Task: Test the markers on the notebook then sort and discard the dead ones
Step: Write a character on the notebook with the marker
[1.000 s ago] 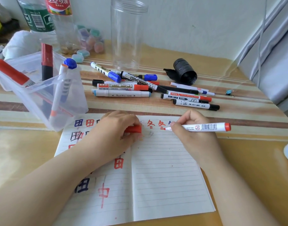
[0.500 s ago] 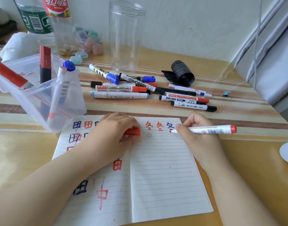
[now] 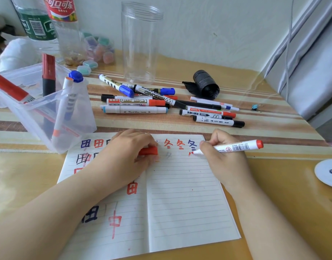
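A: Fingers (image 3: 208, 145) of the right hand (image 3: 225, 158) pinch a red marker (image 3: 234, 147), tip on the notebook (image 3: 184, 199) at centre; the left hand (image 3: 123, 158) grips its red cap (image 3: 149, 151).

B: Legible text?

A: At 12 o'clock, a pile of markers (image 3: 167, 104) reads "WHITEBOARD"; the notebook shows 田, 冬, 中.

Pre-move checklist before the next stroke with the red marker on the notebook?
1. Marker held by right hand: ok.
2. Tip touching the notebook page: ok.
3. Red cap kept in left hand: ok.
4. Left hand pinning the page: ok.
5. Free lines below the tip: ok.
6. Ink flowing: a small red mark shows at the tip; whether the marker is good, cannot tell.
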Motion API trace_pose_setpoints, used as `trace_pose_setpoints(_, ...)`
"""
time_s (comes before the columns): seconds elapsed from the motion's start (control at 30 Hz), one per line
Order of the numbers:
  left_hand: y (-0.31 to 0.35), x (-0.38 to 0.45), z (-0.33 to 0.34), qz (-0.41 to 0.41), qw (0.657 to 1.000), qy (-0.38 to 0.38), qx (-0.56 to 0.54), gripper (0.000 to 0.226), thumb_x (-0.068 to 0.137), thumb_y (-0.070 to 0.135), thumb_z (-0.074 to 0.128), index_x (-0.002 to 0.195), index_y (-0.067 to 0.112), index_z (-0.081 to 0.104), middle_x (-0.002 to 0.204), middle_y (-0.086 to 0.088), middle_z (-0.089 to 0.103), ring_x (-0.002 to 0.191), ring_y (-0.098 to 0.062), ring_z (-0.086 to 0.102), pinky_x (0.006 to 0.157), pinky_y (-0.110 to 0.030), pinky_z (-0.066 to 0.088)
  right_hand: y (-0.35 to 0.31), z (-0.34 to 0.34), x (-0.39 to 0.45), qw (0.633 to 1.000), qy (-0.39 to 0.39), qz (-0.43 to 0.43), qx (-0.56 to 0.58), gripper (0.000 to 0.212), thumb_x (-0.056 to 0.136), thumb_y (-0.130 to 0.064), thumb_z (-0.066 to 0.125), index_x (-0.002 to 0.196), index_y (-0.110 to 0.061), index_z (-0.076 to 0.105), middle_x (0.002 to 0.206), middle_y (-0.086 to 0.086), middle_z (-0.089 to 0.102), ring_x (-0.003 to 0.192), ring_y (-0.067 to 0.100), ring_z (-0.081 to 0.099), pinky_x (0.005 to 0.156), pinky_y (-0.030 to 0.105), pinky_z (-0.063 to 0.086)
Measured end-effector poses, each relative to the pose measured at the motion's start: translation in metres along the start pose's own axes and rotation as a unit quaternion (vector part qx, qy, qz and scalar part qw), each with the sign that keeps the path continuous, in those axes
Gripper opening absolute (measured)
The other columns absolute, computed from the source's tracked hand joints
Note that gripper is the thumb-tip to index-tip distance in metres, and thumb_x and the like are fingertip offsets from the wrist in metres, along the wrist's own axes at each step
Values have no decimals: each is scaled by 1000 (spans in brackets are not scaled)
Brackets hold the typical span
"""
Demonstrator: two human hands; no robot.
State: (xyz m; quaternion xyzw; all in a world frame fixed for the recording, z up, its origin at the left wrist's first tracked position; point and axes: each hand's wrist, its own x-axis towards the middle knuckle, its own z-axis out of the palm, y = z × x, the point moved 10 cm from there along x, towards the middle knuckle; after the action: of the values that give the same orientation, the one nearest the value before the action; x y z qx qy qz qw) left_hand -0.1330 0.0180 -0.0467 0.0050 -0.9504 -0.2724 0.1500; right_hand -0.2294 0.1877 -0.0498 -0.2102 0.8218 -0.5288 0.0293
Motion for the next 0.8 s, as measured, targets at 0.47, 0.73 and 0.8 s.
trace_pose_setpoints(0.47,0,0,-1,1,1000,-1,-1,28,75,37,55,94,20,67,90,9,66,90,-13,56,81,-31,47,-2,6,-2,1000,-26,-9,-15,35,84,-6,61,59,-10,37,41,-12,37,38,2,33,39,13,22)
trace_pose_setpoints(0.73,0,1,1,9,1000,-8,-2,41,75,51,42,93,22,66,90,11,66,89,-12,56,80,-29,45,0,-2,0,1000,-1,-2,-8,37,82,1,57,57,-12,32,46,-9,28,36,3,29,36,13,21)
trace_pose_setpoints(0.8,1,1,1,10,1000,-8,-1,39,75,50,44,93,22,66,90,11,65,89,-12,56,80,-28,45,0,-2,-1,1000,-4,-7,-3,38,83,0,58,57,-12,32,45,-11,29,37,3,29,37,11,22)
